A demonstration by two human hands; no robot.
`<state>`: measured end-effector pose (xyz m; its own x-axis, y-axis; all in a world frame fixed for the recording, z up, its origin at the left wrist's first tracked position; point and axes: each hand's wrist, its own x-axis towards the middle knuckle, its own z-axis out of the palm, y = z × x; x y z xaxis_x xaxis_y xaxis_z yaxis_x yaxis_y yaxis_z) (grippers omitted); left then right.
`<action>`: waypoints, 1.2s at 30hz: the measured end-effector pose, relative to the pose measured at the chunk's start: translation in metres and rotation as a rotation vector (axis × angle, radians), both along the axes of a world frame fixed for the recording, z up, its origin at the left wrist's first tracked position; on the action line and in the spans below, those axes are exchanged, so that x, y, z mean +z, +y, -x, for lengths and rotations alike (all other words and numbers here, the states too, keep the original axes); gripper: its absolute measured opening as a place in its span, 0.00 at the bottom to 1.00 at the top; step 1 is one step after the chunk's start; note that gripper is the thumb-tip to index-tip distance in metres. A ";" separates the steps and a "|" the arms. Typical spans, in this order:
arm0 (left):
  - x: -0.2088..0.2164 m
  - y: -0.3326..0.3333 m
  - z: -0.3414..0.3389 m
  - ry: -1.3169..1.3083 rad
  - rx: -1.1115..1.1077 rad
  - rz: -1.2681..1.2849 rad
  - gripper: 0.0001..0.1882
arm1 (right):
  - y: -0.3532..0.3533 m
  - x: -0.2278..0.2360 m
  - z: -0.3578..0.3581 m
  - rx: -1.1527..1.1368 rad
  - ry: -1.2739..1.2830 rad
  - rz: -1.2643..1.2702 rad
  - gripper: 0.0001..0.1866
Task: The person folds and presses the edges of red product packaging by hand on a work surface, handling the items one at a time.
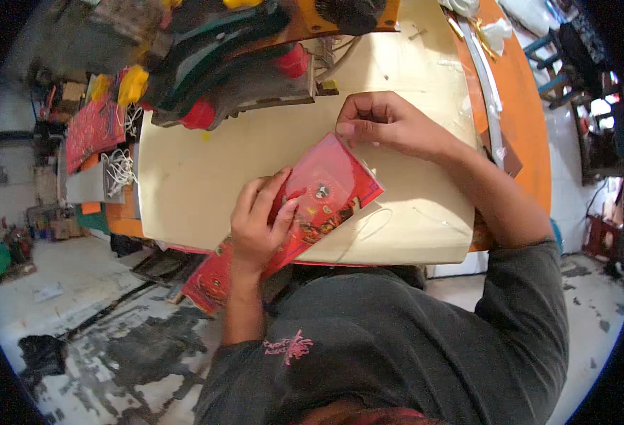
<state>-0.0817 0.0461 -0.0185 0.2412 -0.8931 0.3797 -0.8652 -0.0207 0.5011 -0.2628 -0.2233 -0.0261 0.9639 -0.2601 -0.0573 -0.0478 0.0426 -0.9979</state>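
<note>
A long, flat, glossy red paper bag [322,185] with printed figures and a round emblem lies slanted across the table's near edge. Its lower end sticks out past the edge, beneath my left forearm. My left hand [261,216] is closed on the bag, thumb on top and fingers along its far side. At the bag's upper end, my right hand [382,124] has its thumb and fingers pinched together against the corner. Whatever lies between those fingertips is too small to make out. A thin pale cord [374,228] curls on the table beside the bag.
A dark green and red machine [220,67] stands over the table's far left. More red printed bags [96,134] and a bunch of white cords [119,173] lie to the left. Cream sheeting [191,184] covers the orange table [517,106]. A grey strip [483,78] runs along the right.
</note>
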 end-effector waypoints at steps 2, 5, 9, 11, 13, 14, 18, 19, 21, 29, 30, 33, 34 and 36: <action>0.000 0.001 0.007 0.006 0.031 -0.020 0.24 | -0.002 -0.009 -0.003 0.011 -0.062 0.055 0.14; 0.000 -0.001 0.007 -0.017 0.028 -0.007 0.24 | -0.002 0.004 -0.002 0.048 -0.029 0.040 0.12; 0.002 -0.003 0.009 -0.038 0.019 0.004 0.23 | -0.005 -0.001 0.000 0.062 -0.041 0.047 0.12; 0.002 -0.003 0.010 -0.037 0.027 0.005 0.23 | -0.004 0.009 0.002 0.070 0.019 0.028 0.12; 0.002 -0.003 0.010 -0.046 0.029 0.013 0.23 | -0.004 0.006 0.001 0.054 0.014 0.010 0.12; 0.001 -0.004 0.010 -0.054 0.027 0.021 0.23 | -0.003 0.003 0.001 0.045 0.012 0.000 0.12; 0.000 -0.004 0.008 -0.034 0.024 0.021 0.23 | -0.006 -0.003 0.001 0.036 -0.008 0.095 0.12; -0.001 -0.004 0.008 -0.038 0.024 0.023 0.23 | -0.006 0.001 0.001 0.043 0.004 0.081 0.12; -0.002 -0.004 0.008 -0.045 0.023 0.027 0.23 | -0.007 0.005 0.001 0.051 0.012 0.050 0.12; -0.002 -0.005 0.007 -0.032 0.017 0.003 0.21 | 0.000 -0.005 -0.003 0.003 -0.033 0.200 0.12; -0.003 -0.005 0.006 -0.037 0.008 0.018 0.23 | 0.000 -0.002 -0.002 0.003 -0.017 0.195 0.12; -0.004 -0.004 0.006 -0.040 0.009 0.010 0.23 | 0.000 0.001 0.000 -0.002 0.007 0.192 0.12; -0.004 -0.004 0.006 -0.039 0.010 0.005 0.23 | -0.001 0.000 0.000 -0.006 -0.001 0.203 0.12; -0.002 -0.005 0.007 -0.035 0.013 -0.003 0.23 | -0.001 0.001 0.000 -0.008 0.011 0.200 0.12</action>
